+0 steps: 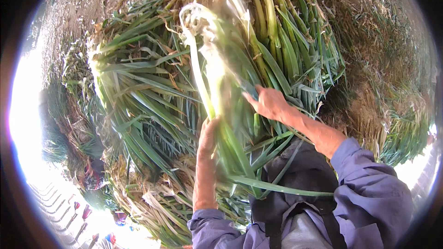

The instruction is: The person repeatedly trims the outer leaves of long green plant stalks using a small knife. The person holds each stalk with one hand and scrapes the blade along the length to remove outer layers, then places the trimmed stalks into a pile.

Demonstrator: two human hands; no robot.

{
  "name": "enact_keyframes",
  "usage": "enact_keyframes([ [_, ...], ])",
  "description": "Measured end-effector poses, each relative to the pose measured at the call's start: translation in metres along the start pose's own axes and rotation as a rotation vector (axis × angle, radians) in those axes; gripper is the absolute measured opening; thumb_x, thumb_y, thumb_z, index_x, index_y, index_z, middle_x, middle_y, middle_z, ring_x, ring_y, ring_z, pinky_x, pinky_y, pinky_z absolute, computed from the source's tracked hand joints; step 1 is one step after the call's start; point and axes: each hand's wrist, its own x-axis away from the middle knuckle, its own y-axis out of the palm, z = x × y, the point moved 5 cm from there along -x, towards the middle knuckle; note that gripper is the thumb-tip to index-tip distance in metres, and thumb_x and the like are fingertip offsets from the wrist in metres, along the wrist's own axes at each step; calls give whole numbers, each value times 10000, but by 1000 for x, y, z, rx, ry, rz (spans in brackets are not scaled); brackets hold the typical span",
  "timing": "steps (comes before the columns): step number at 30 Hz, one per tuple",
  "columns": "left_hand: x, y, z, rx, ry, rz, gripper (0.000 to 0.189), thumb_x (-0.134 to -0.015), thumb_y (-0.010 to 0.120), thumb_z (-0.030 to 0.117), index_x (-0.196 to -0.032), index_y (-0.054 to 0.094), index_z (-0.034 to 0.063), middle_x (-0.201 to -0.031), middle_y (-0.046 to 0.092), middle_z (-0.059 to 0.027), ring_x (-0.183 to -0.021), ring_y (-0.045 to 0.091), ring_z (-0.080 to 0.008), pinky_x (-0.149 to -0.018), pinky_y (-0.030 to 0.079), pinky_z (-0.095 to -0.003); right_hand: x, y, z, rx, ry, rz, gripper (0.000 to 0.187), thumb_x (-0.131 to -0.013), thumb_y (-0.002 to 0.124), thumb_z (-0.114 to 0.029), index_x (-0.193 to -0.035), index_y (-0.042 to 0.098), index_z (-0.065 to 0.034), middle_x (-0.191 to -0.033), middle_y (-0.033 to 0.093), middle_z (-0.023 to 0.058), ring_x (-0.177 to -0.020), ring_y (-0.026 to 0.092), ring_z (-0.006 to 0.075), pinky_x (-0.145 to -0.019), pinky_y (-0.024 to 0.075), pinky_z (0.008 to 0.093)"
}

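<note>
My left hand [209, 135] is closed around the stalks of a few long green onions [215, 86]. Their pale root ends point away from me, and their green leaves hang towards my lap. To the right of these stalks is my right hand [271, 103], with its fingers partly curled. A thin, blurred greyish-green strip [250, 88] shows at its fingertips; whether it is a leaf or a tool, and whether the hand grips it, I cannot tell. Under and beyond the right hand lies a pile of green onions [277, 38], roots away from me.
Another bundle of green onions [138, 86] lies to the left with its leaves fanned out. Dry leaf litter [360, 24] covers the ground at the right. Withered leaves [162, 200] lie beside my left forearm. A dark cloth [297, 169] covers my lap.
</note>
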Motion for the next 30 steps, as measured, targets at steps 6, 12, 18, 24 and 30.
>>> enact_keyframes([
  [6, 23, 7, -18, -89, -7, 76, 524, -916, 726, 231, -1351, 514, 29, -1012, 641, -66, -812, 650, -155, -699, 564, -302, 3, 33, 21, 67, 48, -108, 588, -1001, 537, -515, -1096, 640, 56, -731, 689, 268, -734, 698, 446, -686, 562, 517],
  [12, 29, -11, -11, -200, -89, 85, 625, -866, 772, 203, -1390, 480, 26, -1044, 620, -56, -857, 648, -155, -738, 582, -311, -24, 23, -6, 117, -203, -15, 475, -1016, 555, -430, -1072, 639, 34, -641, 640, 239, -643, 688, 387, -448, 496, 469],
  [18, 33, -24, -16, -165, -154, 81, 338, -873, 750, 81, -1174, 625, -6, -958, 693, -79, -800, 697, -186, -723, 601, -330, 3, 49, 7, 35, -54, -239, 613, -1004, 489, -589, -1104, 664, -10, -814, 704, 267, -814, 692, 462, -761, 539, 543],
  [24, 81, -28, 39, -447, -164, 176, 324, -884, 732, 133, -1150, 624, -16, -873, 690, -58, -721, 675, -169, -661, 575, -311, -68, 39, -17, -95, 10, -193, 572, -1020, 487, -562, -1132, 677, -34, -846, 726, 224, -799, 688, 437, -767, 547, 474],
  [30, 160, -105, 176, -683, 129, 665, 400, -773, 827, 172, -1103, 655, 27, -816, 664, -42, -702, 654, -160, -653, 549, -306, -40, -8, 7, -232, -11, -35, 521, -1015, 539, -536, -1125, 669, -44, -806, 721, 142, -727, 664, 277, -692, 493, 453],
])
